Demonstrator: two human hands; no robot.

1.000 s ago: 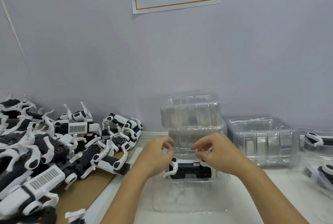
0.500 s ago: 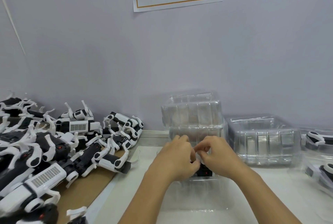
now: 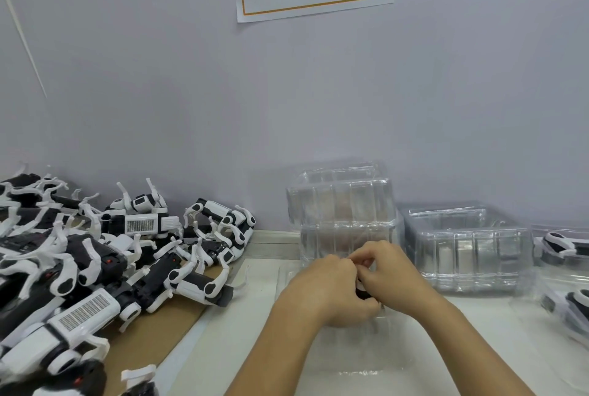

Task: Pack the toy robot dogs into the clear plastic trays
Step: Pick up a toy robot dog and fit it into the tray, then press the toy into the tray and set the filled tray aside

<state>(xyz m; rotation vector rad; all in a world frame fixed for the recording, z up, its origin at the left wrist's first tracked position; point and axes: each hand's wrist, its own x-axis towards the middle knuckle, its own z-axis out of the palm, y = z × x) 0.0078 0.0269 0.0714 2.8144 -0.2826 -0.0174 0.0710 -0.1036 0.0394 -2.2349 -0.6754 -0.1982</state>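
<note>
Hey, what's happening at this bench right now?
A person is packing toy robot dogs into clear trays. Both hands, left hand and right hand, are closed together over one toy robot dog, working it into the clear plastic tray in front of them; the dog is mostly hidden. A pile of unpacked dogs waits on the left, stacked empty trays stand behind, and packed trays sit at far right.

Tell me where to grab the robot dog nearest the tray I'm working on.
Grip the nearest robot dog across its long body, coming from above with fingers on either flank. It lies at the pile's right edge on the cardboard, body exposed; its thin white legs stick out and look likely to snag.
</note>
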